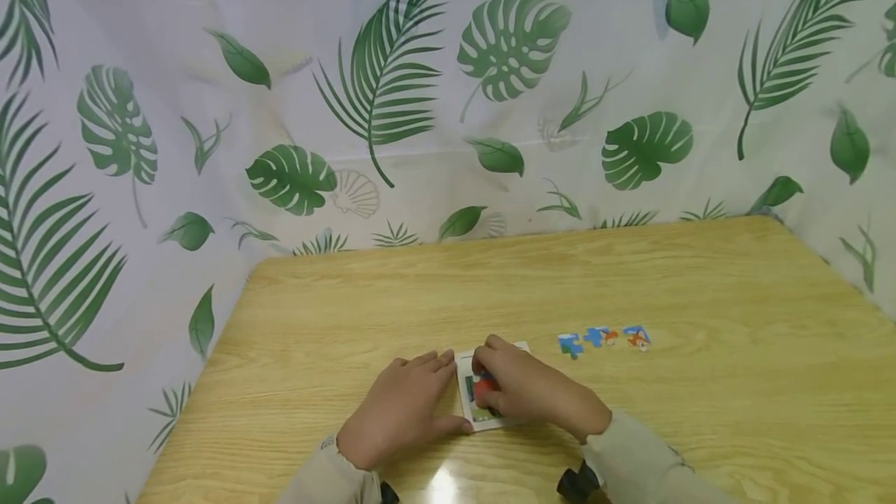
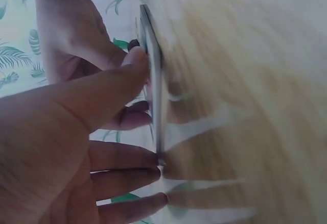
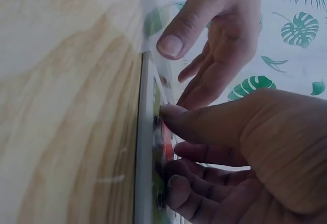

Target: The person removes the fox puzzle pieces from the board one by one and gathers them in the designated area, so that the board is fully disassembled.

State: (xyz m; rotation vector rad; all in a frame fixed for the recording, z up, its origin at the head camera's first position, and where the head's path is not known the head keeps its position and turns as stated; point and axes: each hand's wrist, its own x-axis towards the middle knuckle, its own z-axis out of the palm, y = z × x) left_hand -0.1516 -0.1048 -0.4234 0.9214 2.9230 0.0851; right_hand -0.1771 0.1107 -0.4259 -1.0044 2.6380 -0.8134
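Head: the left hand [image 1: 402, 407], spread wide, steadies the puzzle board [image 1: 465, 362] on the table [image 1: 350, 309] (loose pieces [image 1: 637, 334] rightward). Left wrist: thumb [image 2: 135, 63] meets its edge. Right wrist: right hand [image 3: 276, 147] apparently seating a piece, grip unclear; next likely needs pressing flat

Pale wood-grain table [image 1: 350, 309], leaf-print white backdrop [image 1: 420, 115]

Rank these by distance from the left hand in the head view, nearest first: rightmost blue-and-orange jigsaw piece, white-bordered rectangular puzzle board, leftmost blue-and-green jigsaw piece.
1. White-bordered rectangular puzzle board: touching the left hand, on its right.
2. Leftmost blue-and-green jigsaw piece: right, past the board.
3. Rightmost blue-and-orange jigsaw piece: farthest right.
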